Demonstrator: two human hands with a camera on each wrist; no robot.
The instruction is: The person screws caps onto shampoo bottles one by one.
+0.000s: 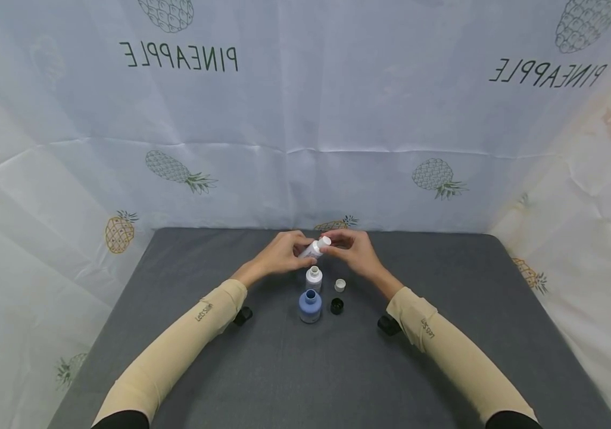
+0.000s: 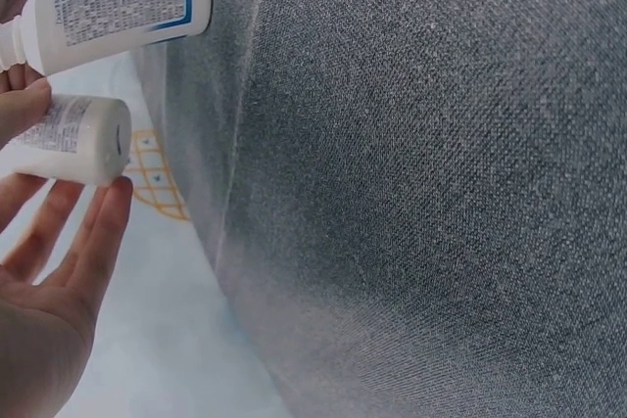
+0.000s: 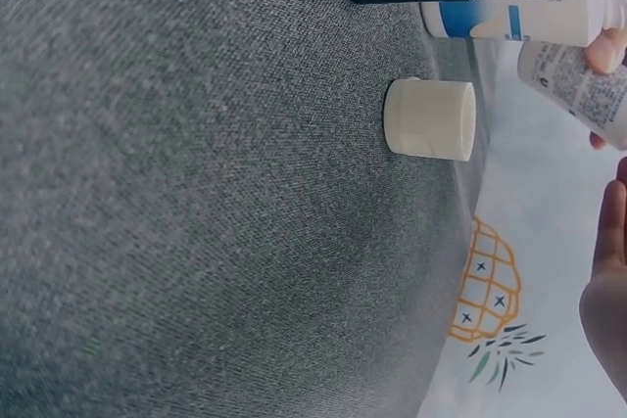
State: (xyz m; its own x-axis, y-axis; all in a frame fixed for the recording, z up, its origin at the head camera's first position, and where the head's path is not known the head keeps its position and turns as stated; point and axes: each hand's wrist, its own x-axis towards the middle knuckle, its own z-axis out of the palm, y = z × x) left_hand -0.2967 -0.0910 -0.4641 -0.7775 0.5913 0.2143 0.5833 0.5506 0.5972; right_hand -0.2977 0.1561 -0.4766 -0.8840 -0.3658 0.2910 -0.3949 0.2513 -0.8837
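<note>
My left hand (image 1: 284,251) grips a small white bottle (image 1: 311,250) and holds it tilted above the table, its capped top leaning right. Its printed label and round base show in the left wrist view, with the left thumb (image 2: 24,110) on one side and fingers on the other. At the bottle's top, my right hand (image 1: 356,250) pinches the white cap (image 1: 324,241) between thumb and fingers. Just nearer than the hands stands an uncapped white bottle (image 1: 314,279) with a blue-edged label. In front of it is an uncapped blue bottle (image 1: 309,307).
Right of the standing bottles, a loose white cap (image 1: 340,285) and a black cap (image 1: 337,306) lie on the grey table (image 1: 305,381). Behind the table's far edge hangs a pale curtain (image 1: 305,107) printed with pineapples. Black wrist devices (image 1: 389,325) sit under both wrists.
</note>
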